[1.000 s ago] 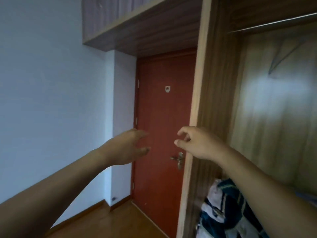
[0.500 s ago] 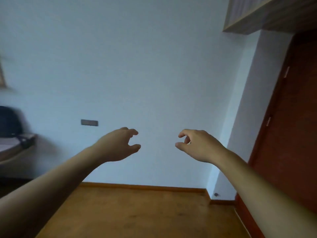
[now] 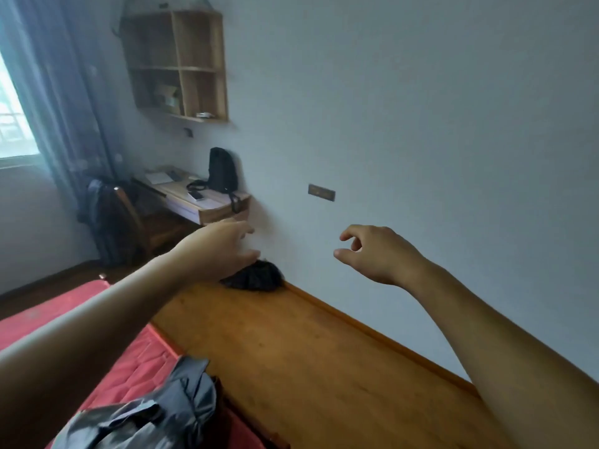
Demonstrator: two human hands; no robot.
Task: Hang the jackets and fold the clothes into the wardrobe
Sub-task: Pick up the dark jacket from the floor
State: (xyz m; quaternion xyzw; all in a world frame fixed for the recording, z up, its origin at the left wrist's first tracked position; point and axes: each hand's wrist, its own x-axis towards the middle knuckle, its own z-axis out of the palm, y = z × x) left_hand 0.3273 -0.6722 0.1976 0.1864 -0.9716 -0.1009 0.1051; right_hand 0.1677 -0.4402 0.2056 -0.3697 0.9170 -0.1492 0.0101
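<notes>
Left hand (image 3: 220, 251) was extended in the air, fingers loosely curled, thumb apart, gripping nothing. Right hand (image 3: 379, 254) was level with it and well apart, fingers half bent, thumb and forefinger parted, likewise empty. A grey jacket (image 3: 155, 413) lay crumpled on the red bed (image 3: 64, 306), below the left forearm, untouched. A dark heap (image 3: 256, 275) lay on the floor, just under the left hand in view.

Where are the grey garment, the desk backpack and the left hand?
grey garment (image 3: 152, 416): head view, crumpled middle
backpack (image 3: 222, 170): head view, front panel
left hand (image 3: 217, 251): head view, back of the hand
</notes>
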